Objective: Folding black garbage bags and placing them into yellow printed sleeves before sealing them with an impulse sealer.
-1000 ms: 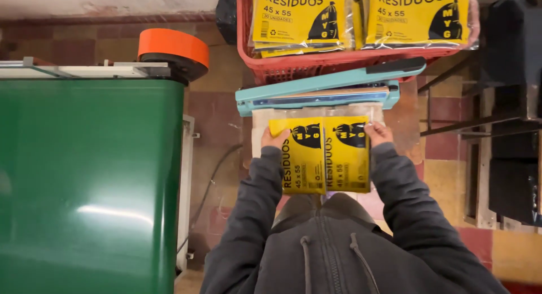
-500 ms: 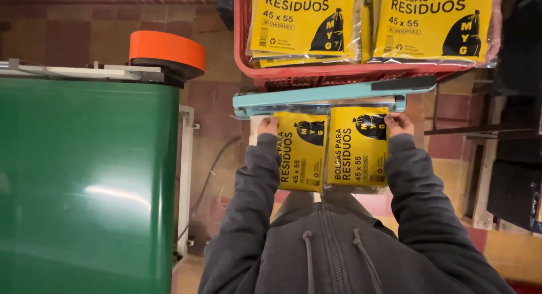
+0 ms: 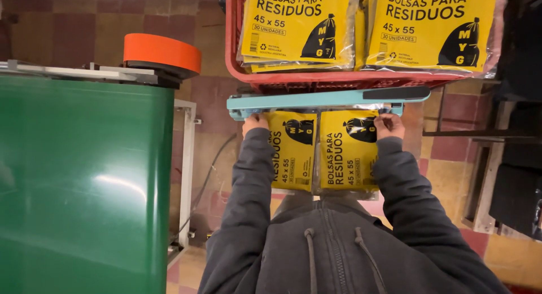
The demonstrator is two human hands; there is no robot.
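Two yellow packs with black print, wrapped in clear plastic, lie side by side under a light blue heat sealer bar. My left hand grips the top left corner of the wrap. At the top right corner my right hand does the same. The far end of the packs sits beneath the lowered sealer arm with its black handle. Both arms wear dark grey sleeves.
A red crate behind the sealer holds several more yellow packs. On the left stands a big green surface with an orange roll at its far edge. Dark shelving is at the right. The floor is tiled.
The two packs have slid further under the sealer bar, and both hands have moved forward and a little apart. The sealer arm now sits lower and level.
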